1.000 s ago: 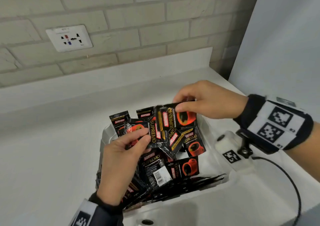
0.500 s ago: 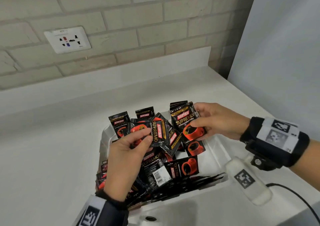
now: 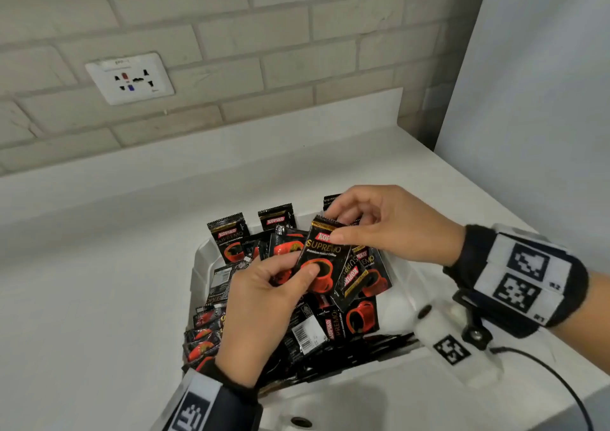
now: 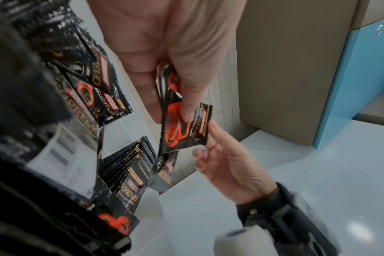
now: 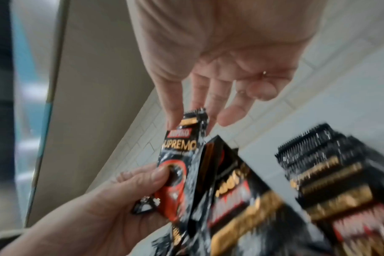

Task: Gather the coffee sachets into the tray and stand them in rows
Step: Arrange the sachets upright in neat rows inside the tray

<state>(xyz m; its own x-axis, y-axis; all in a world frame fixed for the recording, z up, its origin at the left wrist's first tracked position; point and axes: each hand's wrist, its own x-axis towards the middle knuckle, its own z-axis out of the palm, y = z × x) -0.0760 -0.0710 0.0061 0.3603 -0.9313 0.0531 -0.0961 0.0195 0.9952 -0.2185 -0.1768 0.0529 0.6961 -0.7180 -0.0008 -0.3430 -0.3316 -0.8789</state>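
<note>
The left hand (image 3: 264, 302) reaches up from six o'clock, thumb and curled fingers (image 4: 151, 97) pinching a sachet (image 3: 318, 259) at its lower half, while the right hand (image 3: 392, 226) comes in from three o'clock, thumb and forefinger pinching its top edge.

The held sachet (image 3: 321, 259) reads "KOPIKO", "SUPREMO", "Premium Instant Coffee"; tray sachets (image 3: 229, 241) read "KOPIKO".

The right hand (image 3: 389, 229) has brought its sachet (image 3: 321, 255) across to the left hand (image 3: 264, 312), whose thumb now pins it.
</note>
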